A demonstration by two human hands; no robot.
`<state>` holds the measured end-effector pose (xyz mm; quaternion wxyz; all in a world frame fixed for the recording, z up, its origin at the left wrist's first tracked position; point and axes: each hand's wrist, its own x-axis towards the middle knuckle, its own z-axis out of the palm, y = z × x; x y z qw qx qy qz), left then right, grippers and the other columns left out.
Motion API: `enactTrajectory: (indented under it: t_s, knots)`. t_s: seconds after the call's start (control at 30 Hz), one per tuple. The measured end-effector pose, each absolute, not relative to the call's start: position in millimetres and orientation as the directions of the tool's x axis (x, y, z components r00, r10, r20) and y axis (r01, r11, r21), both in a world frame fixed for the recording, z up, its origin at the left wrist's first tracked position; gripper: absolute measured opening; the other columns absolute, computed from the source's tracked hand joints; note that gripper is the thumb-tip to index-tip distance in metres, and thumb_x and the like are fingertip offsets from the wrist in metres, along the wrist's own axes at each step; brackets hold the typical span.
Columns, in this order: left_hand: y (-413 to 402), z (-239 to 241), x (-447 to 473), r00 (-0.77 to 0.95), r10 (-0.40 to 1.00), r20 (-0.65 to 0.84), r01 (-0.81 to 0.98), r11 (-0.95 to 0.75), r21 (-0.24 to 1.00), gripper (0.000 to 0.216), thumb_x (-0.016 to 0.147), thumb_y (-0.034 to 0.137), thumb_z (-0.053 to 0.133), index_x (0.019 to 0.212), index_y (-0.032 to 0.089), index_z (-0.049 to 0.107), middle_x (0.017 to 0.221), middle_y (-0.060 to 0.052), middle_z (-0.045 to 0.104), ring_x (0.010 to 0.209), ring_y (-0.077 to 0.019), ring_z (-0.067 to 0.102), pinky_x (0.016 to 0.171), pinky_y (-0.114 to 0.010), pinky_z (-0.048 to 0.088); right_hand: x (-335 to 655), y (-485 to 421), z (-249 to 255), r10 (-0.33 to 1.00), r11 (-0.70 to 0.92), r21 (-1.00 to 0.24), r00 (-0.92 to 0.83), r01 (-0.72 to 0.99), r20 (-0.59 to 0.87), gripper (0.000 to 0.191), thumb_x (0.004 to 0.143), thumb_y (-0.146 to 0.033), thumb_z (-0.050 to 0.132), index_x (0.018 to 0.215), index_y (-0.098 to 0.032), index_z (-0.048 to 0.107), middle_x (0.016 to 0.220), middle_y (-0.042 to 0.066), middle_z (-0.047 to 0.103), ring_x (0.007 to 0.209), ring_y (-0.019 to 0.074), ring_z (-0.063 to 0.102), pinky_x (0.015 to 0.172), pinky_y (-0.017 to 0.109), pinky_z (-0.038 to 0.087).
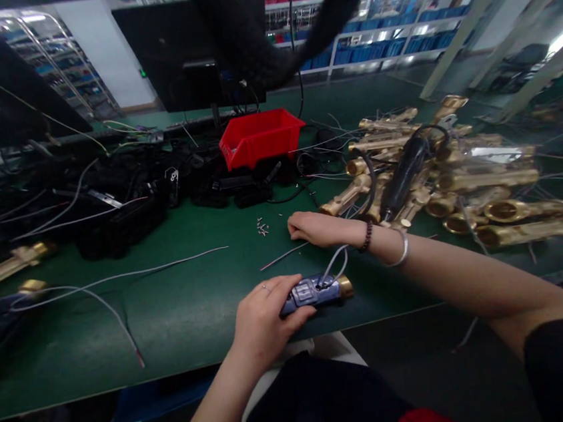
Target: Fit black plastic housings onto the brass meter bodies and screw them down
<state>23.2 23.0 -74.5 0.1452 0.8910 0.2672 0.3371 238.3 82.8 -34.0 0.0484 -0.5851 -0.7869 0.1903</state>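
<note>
My left hand (pixel 265 320) is closed round a blue housing with a brass end (pixel 317 291), held near the front edge of the green table (pixel 182 315). A grey wire (pixel 334 259) loops up from that part. My right hand (pixel 311 227) reaches across to the table's middle, fingers curled down onto the mat beside a thin wire (pixel 283 256); what it pinches, if anything, is hidden. A little heap of tiny metal pieces (pixel 262 227) lies just left of its fingertips.
A heap of brass pipe fittings (pixel 459 179) with a black tool (pixel 403 171) on top fills the right side. A red bin (pixel 258 136) stands at the back, black parts and cables (pixel 119 194) to its left. Long grey wires (pixel 117 276) cross the left.
</note>
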Motion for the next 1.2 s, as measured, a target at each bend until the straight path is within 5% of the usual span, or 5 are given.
enactTrajectory:
  t_s: [0.27,0.47,0.73,0.97,1.2]
  knots:
    - [21.6,-73.2,24.4,0.615,0.618,0.49,0.408,-0.781,0.473,0.03,0.079,0.031,0.065,0.106,0.018,0.061,0.095,-0.006,0.071,0.085,-0.0193,0.067,0.074,-0.029,0.055,234.4,23.9,6.3,0.781,0.374,-0.665,-0.606,0.646,-0.15,0.005,0.078,-0.017,0.069,0.08,-0.014,0.066,0.075,0.0,0.064,0.068,0.0118,0.058,0.061,0.019,0.041]
    - [20.5,-72.4,24.1,0.601,0.633,0.489,0.422,-0.77,0.478,0.029,0.08,0.032,0.064,0.105,0.019,0.061,0.095,-0.006,0.071,0.085,-0.0192,0.067,0.074,-0.029,0.055,237.3,31.0,-6.4,0.735,-0.067,-0.799,-0.512,0.598,-0.444,0.02,0.067,-0.028,0.076,0.072,-0.012,0.064,0.062,-0.001,0.061,0.052,0.0102,0.055,0.049,0.019,0.04]
    - [18.9,-70.6,25.7,0.596,0.644,0.481,0.412,-0.759,0.505,0.029,0.078,0.031,0.064,0.104,0.019,0.062,0.094,-0.006,0.071,0.082,-0.0194,0.067,0.072,-0.03,0.056,228.7,54.7,9.7,0.644,0.061,-0.675,-0.546,0.735,-0.536,0.02,0.061,-0.025,0.082,0.069,-0.014,0.067,0.057,-0.004,0.062,0.051,0.0079,0.053,0.047,0.016,0.037]
    - [18.3,-70.0,27.0,0.578,0.647,0.497,0.399,-0.755,0.52,0.03,0.074,0.026,0.069,0.102,0.017,0.063,0.092,-0.006,0.071,0.081,-0.0193,0.067,0.072,-0.03,0.056,227.4,116.2,-19.2,0.97,0.193,-0.12,-0.207,0.974,-0.126,0.021,0.089,-0.011,0.051,0.101,-0.006,0.068,0.101,0.019,0.067,0.094,0.0259,0.063,0.078,0.03,0.047]
    - [15.3,-71.0,28.7,0.563,0.682,0.468,0.416,-0.722,0.552,0.032,0.071,0.026,0.072,0.101,0.018,0.063,0.093,-0.005,0.071,0.082,-0.0195,0.067,0.074,-0.031,0.055,201.5,117.4,-39.4,0.958,0.26,-0.027,-0.261,0.965,-0.121,0.028,0.082,0.004,0.043,0.088,-0.001,0.069,0.095,0.025,0.066,0.093,0.0306,0.064,0.077,0.034,0.047]
